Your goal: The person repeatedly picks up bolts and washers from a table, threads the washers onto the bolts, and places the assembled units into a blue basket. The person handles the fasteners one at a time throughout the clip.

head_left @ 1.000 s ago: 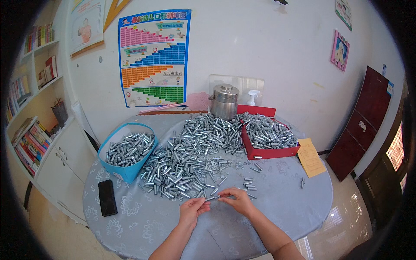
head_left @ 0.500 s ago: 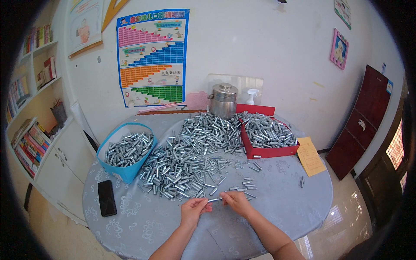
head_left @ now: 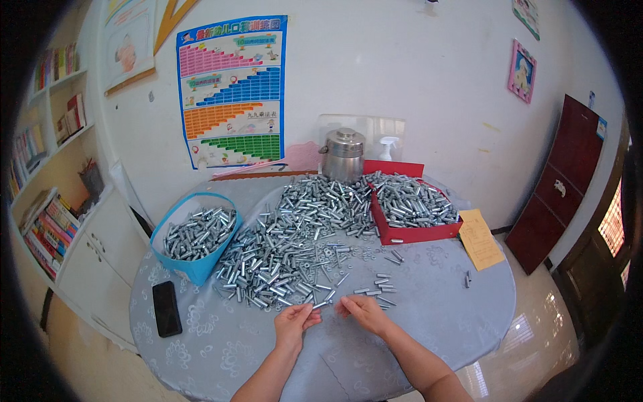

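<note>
1. The left hand (head_left: 295, 321) rests low on the round table with the pale blue patterned cloth (head_left: 429, 321). Its fingers are pinched together on a small shiny silver metal bolt (head_left: 320, 305).
2. The right hand (head_left: 362, 309) is just beside it, with its fingers curled in close near the other end of that bolt. It is too small to tell if the right hand holds a piece of its own.
3. The bolt sits between the two hands, at the near edge of the big pile of shiny silver metal bolts (head_left: 295, 234) that covers the middle of the table.
4. A few loose silver bolts (head_left: 376, 288) lie just above the right hand.
5. A blue bag-like tub full of silver bolts (head_left: 195, 234) stands to the left of the pile.
6. A red flat box full of silver bolts (head_left: 412, 211) stands to the right of the pile.
7. A black flat phone (head_left: 166, 308) lies on the table near the left edge.
8. A shiny metal pot with a lid (head_left: 343, 155) stands at the back by the wall.
9. A yellow-brown paper sheet (head_left: 483, 238) lies to the right of the red box.
</note>
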The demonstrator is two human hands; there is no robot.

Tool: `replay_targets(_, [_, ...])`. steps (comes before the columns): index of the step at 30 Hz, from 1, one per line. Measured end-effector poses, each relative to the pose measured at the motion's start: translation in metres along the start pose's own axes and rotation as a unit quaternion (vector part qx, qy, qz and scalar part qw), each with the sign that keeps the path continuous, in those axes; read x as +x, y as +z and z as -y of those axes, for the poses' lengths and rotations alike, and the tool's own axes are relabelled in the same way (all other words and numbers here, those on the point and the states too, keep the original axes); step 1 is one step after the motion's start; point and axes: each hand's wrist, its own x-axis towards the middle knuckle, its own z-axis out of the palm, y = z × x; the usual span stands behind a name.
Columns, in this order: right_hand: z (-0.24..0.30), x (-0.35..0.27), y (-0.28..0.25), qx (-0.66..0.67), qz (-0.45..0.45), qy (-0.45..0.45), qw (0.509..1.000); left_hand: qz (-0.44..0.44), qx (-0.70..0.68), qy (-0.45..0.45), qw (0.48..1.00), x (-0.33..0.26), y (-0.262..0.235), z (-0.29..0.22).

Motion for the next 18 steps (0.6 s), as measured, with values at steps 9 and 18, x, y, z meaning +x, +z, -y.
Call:
replay_targets(9, [0.006,0.0,0.004,0.044,-0.004,0.004,0.999,0.001,0.009,0.008,1.0,-0.001,0.001,0.0])
replay_targets(18, [0.006,-0.002,0.002,0.108,0.0,0.02,0.994,-0.018,0.001,0.037,0.999,0.005,-0.004,0.003])
